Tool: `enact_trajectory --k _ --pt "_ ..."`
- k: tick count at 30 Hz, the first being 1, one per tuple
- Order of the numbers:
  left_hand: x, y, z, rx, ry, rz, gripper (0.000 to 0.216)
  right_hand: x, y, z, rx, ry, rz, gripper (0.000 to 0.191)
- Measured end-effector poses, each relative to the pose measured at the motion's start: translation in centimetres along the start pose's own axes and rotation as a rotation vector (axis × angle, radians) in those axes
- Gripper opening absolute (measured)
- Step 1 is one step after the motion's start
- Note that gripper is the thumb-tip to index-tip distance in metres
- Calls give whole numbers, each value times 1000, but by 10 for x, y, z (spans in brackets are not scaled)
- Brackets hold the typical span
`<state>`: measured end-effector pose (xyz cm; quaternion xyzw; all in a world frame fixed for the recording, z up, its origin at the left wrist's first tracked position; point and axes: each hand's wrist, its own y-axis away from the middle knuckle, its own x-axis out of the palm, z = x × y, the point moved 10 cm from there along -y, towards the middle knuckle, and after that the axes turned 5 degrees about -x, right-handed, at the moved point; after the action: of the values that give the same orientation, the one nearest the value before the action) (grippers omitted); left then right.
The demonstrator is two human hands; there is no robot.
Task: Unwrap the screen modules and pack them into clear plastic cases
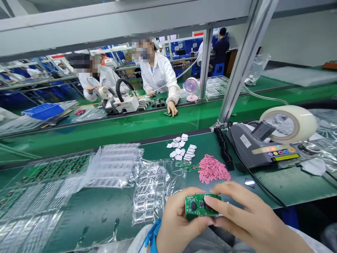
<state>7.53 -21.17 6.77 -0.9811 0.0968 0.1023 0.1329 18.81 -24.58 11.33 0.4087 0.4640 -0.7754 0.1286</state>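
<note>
Both my hands hold one small green circuit board (196, 205) low in the middle of the view, close to my body. My left hand (176, 221) grips its left end with the fingers wrapped under it. My right hand (244, 218) grips the right end, the thumb pressing on the board's face. A blue strap (152, 234) is on my left wrist. Just beyond lie a heap of pink strips (212, 169), two more green boards (187, 166) and several white pads (181, 147).
A tape dispenser (271, 144) with a large tape roll stands at the right, its black cable running along the green mat. Clear plastic trays (113, 165) cover the left. Across the green conveyor (147, 123), two people in white coats work at another dispenser; a pink fan (191, 88) stands there.
</note>
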Motion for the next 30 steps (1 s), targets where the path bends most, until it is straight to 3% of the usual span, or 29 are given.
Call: enact_trajectory --k 6,11,15,19,30 --pt "26 -4 -2 -95 131 142 38 -24 16 -9 43 -64 -107 24" --pt "31 -4 -2 -143 77 190 41 -29 20 -13 119 -91 -84 24" --pt "27 -4 -6 -109 -19 166 42 -30 18 -18 204 -183 -81 17" --pt "27 -5 -10 -99 -16 169 45 -32 15 -13 151 -162 -123 18" --pt "21 0 -2 -89 -51 126 48 -13 20 -13 236 -284 -100 21"
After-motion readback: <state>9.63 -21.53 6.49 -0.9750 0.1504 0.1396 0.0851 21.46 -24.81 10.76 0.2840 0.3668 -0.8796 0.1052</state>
